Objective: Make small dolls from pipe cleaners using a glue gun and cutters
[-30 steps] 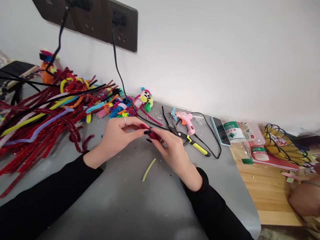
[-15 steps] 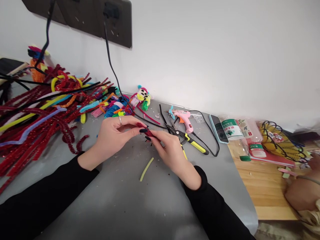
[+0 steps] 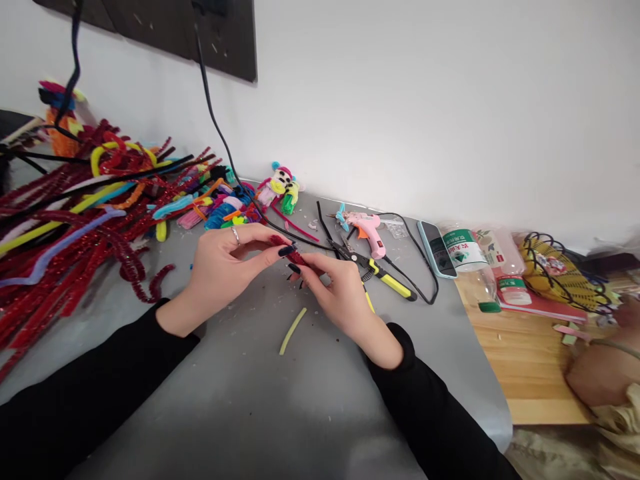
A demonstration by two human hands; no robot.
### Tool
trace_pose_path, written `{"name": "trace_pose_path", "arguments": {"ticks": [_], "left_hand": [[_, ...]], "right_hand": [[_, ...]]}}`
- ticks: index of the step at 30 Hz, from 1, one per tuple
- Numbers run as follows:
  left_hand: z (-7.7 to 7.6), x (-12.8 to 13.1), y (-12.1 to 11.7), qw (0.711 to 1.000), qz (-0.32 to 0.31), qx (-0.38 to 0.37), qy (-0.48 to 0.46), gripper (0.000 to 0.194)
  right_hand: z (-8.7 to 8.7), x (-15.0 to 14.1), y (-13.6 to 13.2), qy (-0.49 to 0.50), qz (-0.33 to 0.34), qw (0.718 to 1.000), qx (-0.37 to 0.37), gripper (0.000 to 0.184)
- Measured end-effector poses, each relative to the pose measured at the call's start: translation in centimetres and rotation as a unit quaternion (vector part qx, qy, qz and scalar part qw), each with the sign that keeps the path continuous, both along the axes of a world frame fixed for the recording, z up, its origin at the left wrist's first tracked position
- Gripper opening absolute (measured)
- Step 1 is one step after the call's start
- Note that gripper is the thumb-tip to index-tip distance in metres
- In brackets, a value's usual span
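Note:
Between my fingertips is a short, dark red piece of pipe cleaner [image 3: 296, 257], partly covered by the fingers. My left hand [image 3: 227, 270], wearing a ring, pinches its upper left end. The lower right end sits between the thumb and fingers of my right hand [image 3: 340, 291]. Below both hands a short pale yellow-green strip [image 3: 293, 331] lies on the grey table [image 3: 280, 413]. Yellow-handled wire pliers [image 3: 393, 283] rest just beyond my right hand. Left of my left hand spreads a heap of red and coloured pipe cleaners [image 3: 85, 233].
A pink glue gun [image 3: 367, 230] with a black cord lies behind the pliers. Along the right edge are a phone [image 3: 437, 250], plastic bottles [image 3: 467, 257] and a yellow basket [image 3: 557, 270]. Small pipe-cleaner figures [image 3: 275, 187] stand by the wall. Another person's arm [image 3: 605, 370] is at far right.
The view has shifted, so the surroundings sit slightly further left and higher. Both hands keep their pinch on the red pipe cleaner, with slight finger movement; more of it shows between them.

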State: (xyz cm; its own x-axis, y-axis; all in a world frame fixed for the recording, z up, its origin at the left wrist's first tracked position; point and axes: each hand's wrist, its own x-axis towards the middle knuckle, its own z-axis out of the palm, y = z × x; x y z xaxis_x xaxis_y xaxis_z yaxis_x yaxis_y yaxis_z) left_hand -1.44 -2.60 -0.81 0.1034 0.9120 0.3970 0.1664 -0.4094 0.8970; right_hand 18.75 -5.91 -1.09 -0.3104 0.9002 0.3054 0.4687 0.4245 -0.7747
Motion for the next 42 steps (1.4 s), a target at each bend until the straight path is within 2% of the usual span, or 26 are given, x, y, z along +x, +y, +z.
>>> {"name": "trace_pose_path", "arguments": {"ticks": [3,7,9,11,15,18,24,32,42], "left_hand": [[0.3,-0.3,0.3,0.997,-0.061,-0.044,0.004,0.008],[0.2,-0.6,0.8,0.990,-0.107,-0.096,-0.006,0.042],[0.2,-0.7,0.9,0.987,-0.119,-0.106,-0.003,0.053],[0.2,-0.7,0.9,0.988,-0.124,-0.097,0.003,0.048],[0.4,-0.6,0.9,0.989,-0.127,-0.063,0.043,0.019],[0.4,-0.6,1.0,0.990,-0.123,-0.041,0.055,0.010],[0.4,-0.8,1.0,0.993,-0.105,-0.036,0.051,0.015],[0.2,-0.9,1.1,0.996,-0.068,-0.018,0.046,0.010],[0.4,-1.0,0.9,0.996,-0.027,0.001,0.090,0.008]], "right_hand": [[-0.4,0.3,0.1,-0.031,-0.008,0.998,0.046,0.025],[-0.8,0.7,0.3,-0.073,-0.020,0.992,0.105,0.025],[-0.9,0.9,0.4,-0.089,-0.027,0.989,0.116,0.026],[-1.0,1.0,0.4,-0.105,-0.029,0.987,0.122,0.025],[-0.9,1.1,0.4,-0.125,-0.029,0.984,0.125,0.024],[-0.8,1.2,0.4,-0.121,-0.024,0.985,0.124,0.024],[-0.7,1.3,0.5,-0.120,-0.028,0.985,0.122,0.025],[-1.0,1.3,0.5,-0.122,-0.051,0.979,0.158,0.023],[-1.0,1.3,0.5,-0.114,-0.054,0.983,0.137,0.022]]}}
